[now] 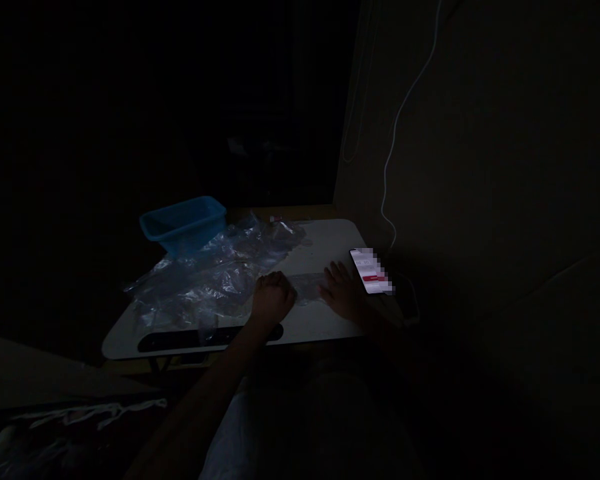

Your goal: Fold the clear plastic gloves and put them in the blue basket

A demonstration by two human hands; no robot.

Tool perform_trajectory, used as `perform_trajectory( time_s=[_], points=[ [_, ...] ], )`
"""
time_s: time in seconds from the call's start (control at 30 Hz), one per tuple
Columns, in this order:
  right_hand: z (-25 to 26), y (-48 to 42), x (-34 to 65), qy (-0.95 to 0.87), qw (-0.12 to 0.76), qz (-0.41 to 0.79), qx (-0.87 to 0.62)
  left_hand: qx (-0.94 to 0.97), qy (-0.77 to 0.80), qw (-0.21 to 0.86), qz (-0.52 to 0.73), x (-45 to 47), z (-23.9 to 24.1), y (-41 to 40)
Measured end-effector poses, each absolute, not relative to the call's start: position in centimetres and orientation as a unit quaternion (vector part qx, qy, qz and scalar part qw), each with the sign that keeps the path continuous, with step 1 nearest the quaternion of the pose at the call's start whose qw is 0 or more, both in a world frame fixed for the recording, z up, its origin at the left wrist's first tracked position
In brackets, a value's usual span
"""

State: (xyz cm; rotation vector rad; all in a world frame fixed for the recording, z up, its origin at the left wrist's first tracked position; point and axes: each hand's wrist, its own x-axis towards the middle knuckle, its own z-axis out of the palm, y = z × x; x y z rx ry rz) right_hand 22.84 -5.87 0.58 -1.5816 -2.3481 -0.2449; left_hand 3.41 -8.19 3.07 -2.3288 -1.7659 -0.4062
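Head view: clear plastic piece (309, 288) lies on white desk (330, 233) in dark room — left hand (274, 297) curled in narrow grip at its left end, hold on plastic impossible to tell; right hand (344, 292) wide, fingers spread at its right end. Crumpled plastic heap (195, 283) spreads leftward beside blue bin (197, 235) — lit phone (369, 272) near desk's right edge.

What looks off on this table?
No spill or damage shows, though it's very dark. Crumpled clear plastic is heaped untidily across the left side of the table, partly over the black strip along its front.
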Motion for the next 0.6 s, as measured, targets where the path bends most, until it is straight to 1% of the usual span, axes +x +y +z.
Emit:
perform_trajectory(
  time_s=[0.33, 0.43, 0.6],
  points=[
    [0.5, -5.8, 22.8, -0.816, 0.137, -0.081, -0.555, -0.764, -0.621, 0.102, -0.144, 3.3, 2.9, -8.2],
    [0.5, -5.8, 22.7, -0.814, 0.134, -0.082, -0.559, -0.785, -0.595, 0.080, -0.153, 4.0, 2.6, -7.8],
    [0.2, -5.7, 22.7, -0.814, 0.131, -0.088, -0.559, -0.822, -0.553, 0.011, -0.136, 7.2, 2.5, -7.0]
  ],
)
